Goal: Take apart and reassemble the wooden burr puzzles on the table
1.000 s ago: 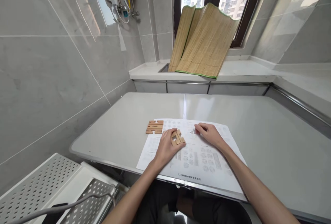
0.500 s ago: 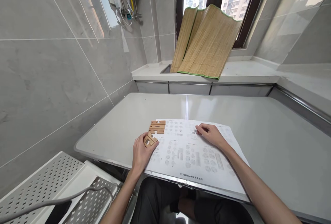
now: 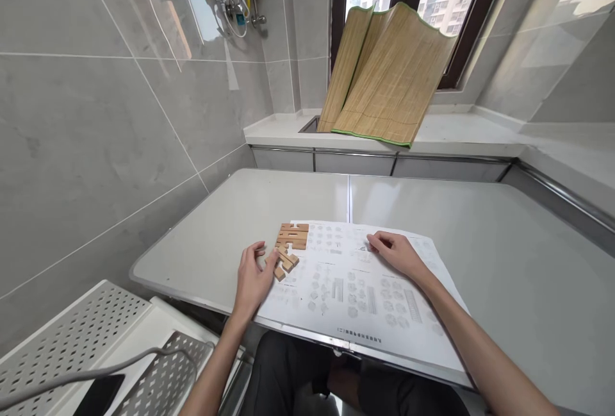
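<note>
My left hand (image 3: 254,277) rests at the left edge of a printed sheet (image 3: 331,307), fingers spread and thumb at a small group of notched wooden puzzle pieces (image 3: 287,262). These pieces lie loosely together at angles. Just beyond them, several more notched wooden pieces (image 3: 293,236) sit side by side in a neat block on the sheet's far left corner. On the right part of the sheet lies my right hand (image 3: 393,251), its fingers curled and thumb and fingertips close together over a small printed figure. Whether anything is between those fingertips is hidden.
A pale folding table (image 3: 202,230) bears the sheet, with a seam down its middle. Left of it stands a white perforated rack (image 3: 81,320) with a grey cable and a black phone (image 3: 100,395). A bamboo mat (image 3: 394,76) leans against the window behind.
My left hand has opened and drawn back slightly to the left. The pieces it gripped now lie on the sheet, spread apart. My right hand has stayed nearly in place.
</note>
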{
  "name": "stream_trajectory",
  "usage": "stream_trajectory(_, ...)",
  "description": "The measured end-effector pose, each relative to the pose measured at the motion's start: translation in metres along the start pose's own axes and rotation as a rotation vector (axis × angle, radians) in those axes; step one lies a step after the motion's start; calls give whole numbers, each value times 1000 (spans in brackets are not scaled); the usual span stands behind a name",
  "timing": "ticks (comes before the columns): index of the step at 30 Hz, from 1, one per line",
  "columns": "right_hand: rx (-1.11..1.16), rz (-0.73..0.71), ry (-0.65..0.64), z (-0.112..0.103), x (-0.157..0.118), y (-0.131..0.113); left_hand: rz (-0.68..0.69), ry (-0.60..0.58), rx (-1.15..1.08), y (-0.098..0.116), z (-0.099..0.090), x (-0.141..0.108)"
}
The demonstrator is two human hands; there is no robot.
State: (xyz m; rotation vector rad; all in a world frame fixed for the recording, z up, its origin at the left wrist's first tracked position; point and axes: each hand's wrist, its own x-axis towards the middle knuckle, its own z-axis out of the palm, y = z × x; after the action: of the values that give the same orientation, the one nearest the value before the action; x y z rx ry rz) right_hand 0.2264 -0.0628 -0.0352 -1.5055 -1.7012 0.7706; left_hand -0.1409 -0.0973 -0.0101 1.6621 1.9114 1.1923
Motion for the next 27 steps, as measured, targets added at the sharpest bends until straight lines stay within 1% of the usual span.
stream_trajectory(3,-15,3,-8,0,0,5,4,-12,-95,-14,-5,10)
stream_trajectory(6,-35,-2,-21,0,0,7,20,-7,-146,-23,-2,11)
stream_trajectory(9,-57,-16,-18,2,-2,1,13,26,-154,-25,2,9)
stream_trajectory(11,-68,-32,-2,5,-8,-7,9,51,-155,-25,2,6)
stream_trajectory(13,-69,-51,24,8,-20,-14,13,73,-160,-25,0,4)
stream_trajectory(16,-40,-47,88,11,-50,-16,20,102,-177,-25,-4,1)
stream_trajectory(18,-27,0,100,9,-72,-10,19,122,-193,-25,-6,-1)
stream_trajectory(20,-19,35,84,4,-91,0,14,137,-210,-25,-6,-2)
stream_trajectory(21,-23,53,98,0,-98,5,11,140,-218,-25,-7,-2)
stream_trajectory(24,-20,96,153,-10,-116,18,4,134,-238,-25,-7,-4)
stream_trajectory(27,-36,158,203,-13,-127,21,-5,110,-248,-25,-8,-5)
